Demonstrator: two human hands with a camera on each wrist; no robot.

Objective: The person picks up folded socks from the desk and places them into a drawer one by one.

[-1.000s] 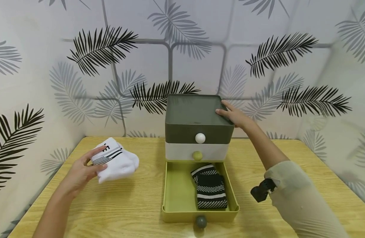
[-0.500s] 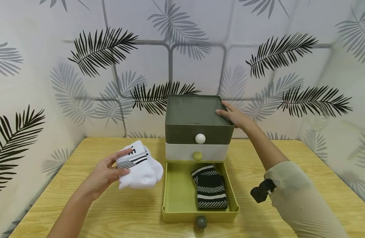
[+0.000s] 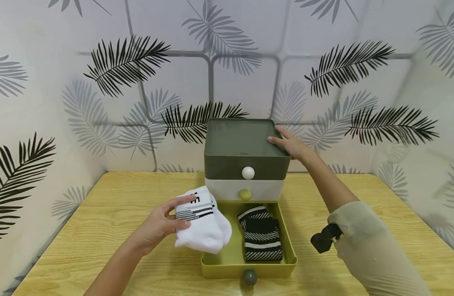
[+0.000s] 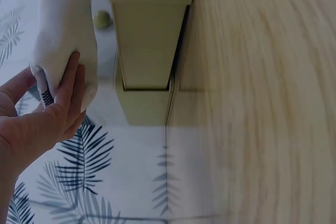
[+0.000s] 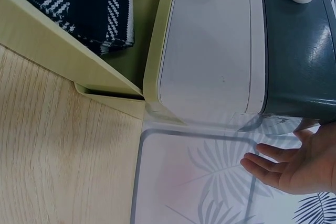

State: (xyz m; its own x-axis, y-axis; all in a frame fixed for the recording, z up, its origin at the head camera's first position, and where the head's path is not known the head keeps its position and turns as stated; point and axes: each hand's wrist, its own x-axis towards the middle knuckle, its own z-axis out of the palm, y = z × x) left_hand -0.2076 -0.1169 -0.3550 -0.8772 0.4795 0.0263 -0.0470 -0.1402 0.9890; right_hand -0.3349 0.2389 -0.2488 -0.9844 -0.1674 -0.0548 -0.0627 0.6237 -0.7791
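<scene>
My left hand [image 3: 156, 228] pinches a pair of folded white socks [image 3: 202, 230] with black lettering and grey and black stripes. The socks hang over the left side of the pulled-out green bottom drawer [image 3: 249, 270]; the left wrist view shows thumb and fingers on either side of the white socks [image 4: 65, 24]. At the right of that drawer lies a folded pair of black-and-white patterned socks [image 3: 263, 238]. My right hand [image 3: 291, 144] rests on the right edge of the dark top drawer unit [image 3: 243, 137]. In the right wrist view, the fingers [image 5: 268, 163] extend loosely beside the stack.
Between the dark unit and the green drawer sits a white drawer [image 3: 221, 189] with a green knob [image 3: 245, 195]. A dark grey knob [image 3: 250, 278] sticks out at the front of the green drawer. Beneath is a wooden table [image 3: 119, 205], backed by leaf-patterned cloth [image 3: 241, 94].
My left hand has carried the white socks rightward and slightly nearer, from over the table to over the green drawer. The right hand stays where it was on the drawer unit.
</scene>
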